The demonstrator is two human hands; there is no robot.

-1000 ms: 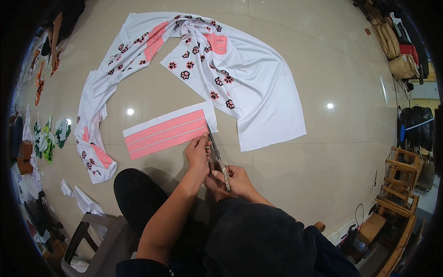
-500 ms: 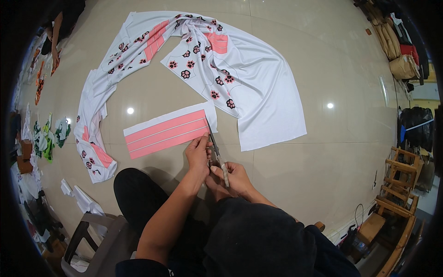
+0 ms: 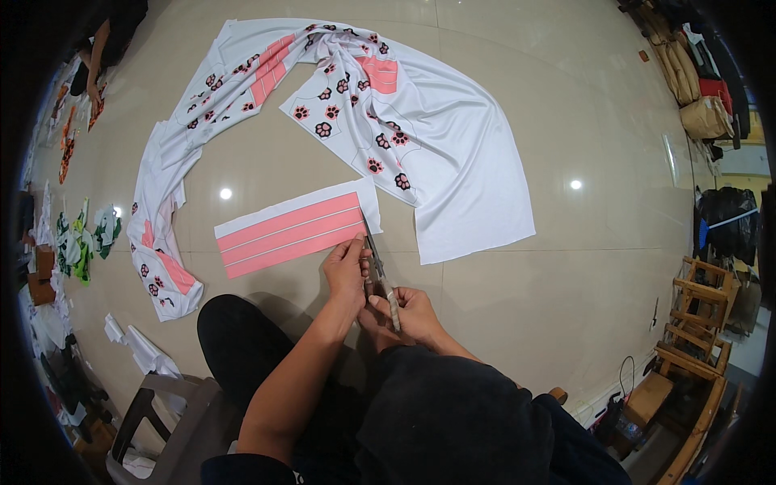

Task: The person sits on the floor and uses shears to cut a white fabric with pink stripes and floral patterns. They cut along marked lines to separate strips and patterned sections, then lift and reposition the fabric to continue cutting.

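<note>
Head view: I see the right hand (image 3: 412, 314) gripping scissors (image 3: 380, 271), blades at the pink-striped fabric piece (image 3: 293, 232)'s near edge. Left hand (image 3: 346, 267) pinches that edge beside the blades. Paw-print cloth (image 3: 453, 162) lies on the floor beyond both hands.

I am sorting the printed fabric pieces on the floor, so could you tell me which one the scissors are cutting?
The small rectangular piece with pink stripes, held at its right edge by the left hand. The large white paw-print fabric lies farther away, untouched.
</note>
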